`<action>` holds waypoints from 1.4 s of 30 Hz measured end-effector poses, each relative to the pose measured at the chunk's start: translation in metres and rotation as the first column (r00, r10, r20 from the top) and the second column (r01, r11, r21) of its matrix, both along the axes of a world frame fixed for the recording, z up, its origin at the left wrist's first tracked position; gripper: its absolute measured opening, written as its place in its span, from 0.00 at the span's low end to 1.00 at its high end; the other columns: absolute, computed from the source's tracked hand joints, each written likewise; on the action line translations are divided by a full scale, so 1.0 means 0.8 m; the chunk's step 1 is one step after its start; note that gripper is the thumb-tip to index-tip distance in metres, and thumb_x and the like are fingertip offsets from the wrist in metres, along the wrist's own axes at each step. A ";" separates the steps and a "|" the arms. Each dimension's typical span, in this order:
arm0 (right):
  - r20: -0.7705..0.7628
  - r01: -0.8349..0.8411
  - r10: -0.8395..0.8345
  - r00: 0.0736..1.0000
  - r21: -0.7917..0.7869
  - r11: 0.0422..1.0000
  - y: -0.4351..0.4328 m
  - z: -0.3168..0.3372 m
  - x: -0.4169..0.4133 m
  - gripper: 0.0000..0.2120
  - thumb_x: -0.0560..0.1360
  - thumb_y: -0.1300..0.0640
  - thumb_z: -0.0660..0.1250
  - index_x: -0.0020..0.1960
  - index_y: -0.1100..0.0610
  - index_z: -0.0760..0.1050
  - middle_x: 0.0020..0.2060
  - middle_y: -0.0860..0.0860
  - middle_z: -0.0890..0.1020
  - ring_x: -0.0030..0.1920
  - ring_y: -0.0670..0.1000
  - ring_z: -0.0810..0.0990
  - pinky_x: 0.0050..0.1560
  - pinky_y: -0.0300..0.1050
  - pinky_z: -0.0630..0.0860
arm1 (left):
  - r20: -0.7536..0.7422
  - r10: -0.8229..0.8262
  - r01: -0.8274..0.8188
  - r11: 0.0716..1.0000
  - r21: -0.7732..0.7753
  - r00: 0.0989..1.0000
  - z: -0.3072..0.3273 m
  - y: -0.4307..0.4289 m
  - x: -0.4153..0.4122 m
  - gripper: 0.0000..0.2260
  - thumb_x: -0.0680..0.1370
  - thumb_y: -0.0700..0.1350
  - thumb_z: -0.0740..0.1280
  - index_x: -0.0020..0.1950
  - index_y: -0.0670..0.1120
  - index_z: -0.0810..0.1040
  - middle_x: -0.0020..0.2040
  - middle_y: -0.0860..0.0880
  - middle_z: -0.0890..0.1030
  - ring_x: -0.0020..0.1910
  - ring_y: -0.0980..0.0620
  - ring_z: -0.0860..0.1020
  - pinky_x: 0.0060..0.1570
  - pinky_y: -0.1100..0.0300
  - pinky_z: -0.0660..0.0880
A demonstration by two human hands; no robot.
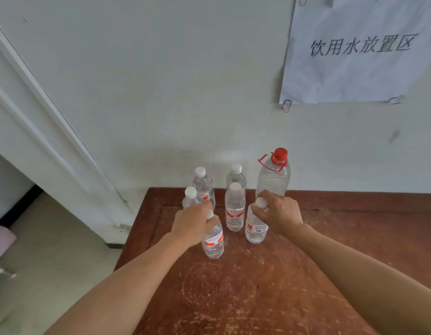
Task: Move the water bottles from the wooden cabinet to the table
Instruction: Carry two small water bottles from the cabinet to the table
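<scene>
Head view: left hand (194,223) fingers curled round neck of front-left bottle (213,243); right hand (281,213) fingers curled round cap of front-right bottle (255,229); both upright on tabletop (258,286).

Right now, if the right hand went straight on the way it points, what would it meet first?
The right hand grips one bottle; beyond it, probably the middle bottle, though depth is unclear.

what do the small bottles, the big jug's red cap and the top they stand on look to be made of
The small bottles look like thin clear plastic, probably PET: see-through ribbed walls, white screw caps. The red cap looks like opaque moulded plastic, slightly glossy. The cabinet top looks like reddish-brown wood with a worn finish: pale scratches and scuffs all over.
</scene>
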State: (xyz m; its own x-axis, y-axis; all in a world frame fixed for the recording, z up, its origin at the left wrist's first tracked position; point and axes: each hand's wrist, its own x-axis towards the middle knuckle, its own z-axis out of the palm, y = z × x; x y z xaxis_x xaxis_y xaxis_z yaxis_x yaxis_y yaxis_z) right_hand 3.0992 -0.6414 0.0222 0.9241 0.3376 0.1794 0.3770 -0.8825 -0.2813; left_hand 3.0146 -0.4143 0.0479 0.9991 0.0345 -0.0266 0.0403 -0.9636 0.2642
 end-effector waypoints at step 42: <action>-0.017 -0.988 0.993 0.121 -0.101 0.119 0.775 0.031 -0.864 0.17 0.77 0.43 0.61 0.63 0.49 0.72 0.50 0.49 0.83 0.51 0.54 0.82 0.53 0.46 0.74 | -0.168 0.985 -0.999 0.038 0.028 0.033 0.007 0.420 -1.089 0.16 0.78 0.55 0.64 0.65 0.52 0.73 0.57 0.48 0.79 0.59 0.48 0.76 0.54 0.56 0.70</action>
